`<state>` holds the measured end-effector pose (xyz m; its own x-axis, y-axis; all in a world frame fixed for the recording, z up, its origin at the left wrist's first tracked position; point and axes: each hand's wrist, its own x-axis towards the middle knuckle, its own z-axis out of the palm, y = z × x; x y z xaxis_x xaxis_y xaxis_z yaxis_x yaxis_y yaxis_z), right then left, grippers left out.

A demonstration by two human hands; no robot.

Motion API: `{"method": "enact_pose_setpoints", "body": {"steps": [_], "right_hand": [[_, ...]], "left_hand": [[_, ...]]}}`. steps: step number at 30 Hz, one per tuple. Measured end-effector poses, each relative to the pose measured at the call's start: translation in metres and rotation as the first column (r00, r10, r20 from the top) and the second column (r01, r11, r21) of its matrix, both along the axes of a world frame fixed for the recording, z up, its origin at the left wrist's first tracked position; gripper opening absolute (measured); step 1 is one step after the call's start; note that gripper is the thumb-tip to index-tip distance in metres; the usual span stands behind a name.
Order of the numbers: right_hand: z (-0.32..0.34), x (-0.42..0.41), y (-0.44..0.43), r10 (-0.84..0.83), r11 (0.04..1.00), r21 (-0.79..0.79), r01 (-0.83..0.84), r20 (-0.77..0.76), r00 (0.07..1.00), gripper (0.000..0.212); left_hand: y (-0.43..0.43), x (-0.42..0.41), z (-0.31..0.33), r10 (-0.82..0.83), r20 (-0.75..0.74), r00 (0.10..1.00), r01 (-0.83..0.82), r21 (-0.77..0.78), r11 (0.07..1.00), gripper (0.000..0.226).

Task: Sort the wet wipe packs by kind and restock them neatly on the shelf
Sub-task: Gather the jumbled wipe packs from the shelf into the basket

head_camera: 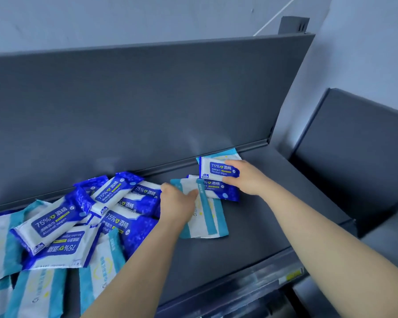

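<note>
pale wall [124, 19], thin white cable [276, 16]

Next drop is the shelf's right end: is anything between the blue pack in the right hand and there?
Nothing visible: the shelf right of the right hand lies bare. Only a teal pack lies under the held blue pack.

Dark-blue-and-white soft plastic alcohol wipe pack [217, 170], "75%" label up, lies flat, pinched betw. right-hand fingers [233, 162] & thumb. Behind those fingers a teal-and-white soft wipe pack [225, 153] peeks out from under it. Just below the thumb: 2nd blue pack [223, 193], flat. Overlapping teal-and-white packs [210, 216] are gripped at the top edge by left-hand fingers [168, 187]. Left of those: jumbled heap of blue & teal packs [78, 216]. All on dark grey metal shelf [262, 214].
</note>
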<state>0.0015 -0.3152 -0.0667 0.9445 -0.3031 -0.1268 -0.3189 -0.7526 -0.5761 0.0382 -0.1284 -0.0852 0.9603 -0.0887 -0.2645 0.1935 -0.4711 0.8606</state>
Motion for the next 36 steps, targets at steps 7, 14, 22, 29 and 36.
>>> {"method": "enact_pose_setpoints", "body": {"steps": [7, 14, 22, 29, 36], "right_hand": [[-0.008, 0.027, -0.038, 0.095, 0.992, 0.084, -0.096, 0.018, 0.995, 0.018], [-0.004, 0.060, -0.059, 0.199, 0.979, 0.074, -0.189, -0.184, 0.962, 0.093], [-0.007, 0.055, -0.060, 0.264, 0.963, 0.117, -0.244, -0.198, 0.944, 0.029], [-0.016, 0.018, -0.042, 0.068, 0.853, 0.521, -0.018, -0.078, 0.995, 0.026], [0.003, -0.041, -0.017, -0.209, 0.636, 0.757, 0.153, -0.022, 0.978, 0.028]], "left_hand": [[-0.039, 0.006, 0.001, 0.147, -0.118, 0.982, -0.164, -0.148, 0.975, 0.043], [-0.040, -0.001, 0.004, -0.085, -0.007, 0.996, 0.079, 0.452, 0.888, 0.063], [-0.036, -0.003, 0.006, 0.047, 0.004, 0.999, -0.047, 0.079, 0.996, 0.059], [-0.036, -0.008, -0.005, 0.144, -0.063, 0.988, -0.156, -0.305, 0.939, 0.060], [-0.032, -0.025, 0.006, -0.019, -0.120, 0.993, -0.056, -0.591, 0.805, 0.054]]}}
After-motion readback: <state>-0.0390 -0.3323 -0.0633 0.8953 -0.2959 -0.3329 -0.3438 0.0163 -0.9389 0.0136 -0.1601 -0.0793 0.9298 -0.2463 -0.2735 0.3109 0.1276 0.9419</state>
